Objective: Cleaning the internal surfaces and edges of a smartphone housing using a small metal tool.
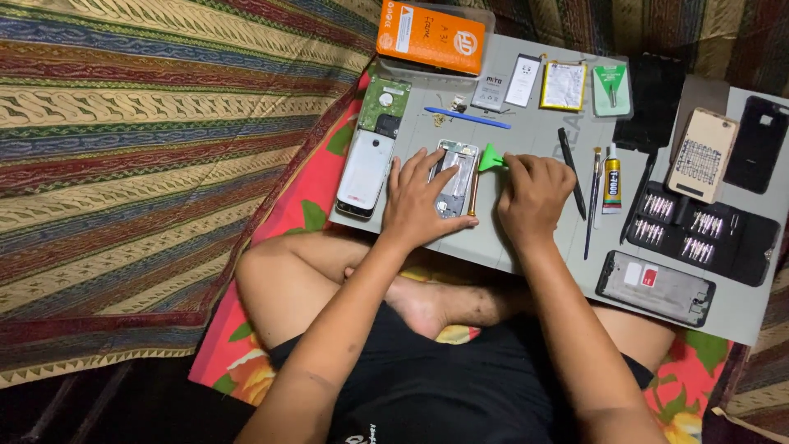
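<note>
A grey work mat [534, 131] rests across the lap of a person sitting cross-legged on a flowered cloth. Near the middle of its near edge lies an opened smartphone [454, 177], back cover off, its long side running away from the person. The left hand [423, 201] lies flat on top of it, fingers spread, pressing it down onto the mat. The right hand [532, 196] is just to the right, fingers curled together around a green plastic pry tool [491, 158] whose wedge tip touches the phone's upper right edge.

Largest of the rest, an orange box [431, 36] sits on the far edge. A black screwdriver bit case [703, 234] lies open by the right edge, with a bare phone frame [655, 288] at the near right corner. A white phone [365, 171] lies along the left edge, a green hard-drive board [384, 105] beyond it. A gold phone shell [701, 154] and a black back cover [754, 144] occupy the far right corner. Right of the right hand lie a tube of glue [611, 179] and a black stylus tool [572, 171]; a blue spudger [467, 117] lies beyond the phone.
</note>
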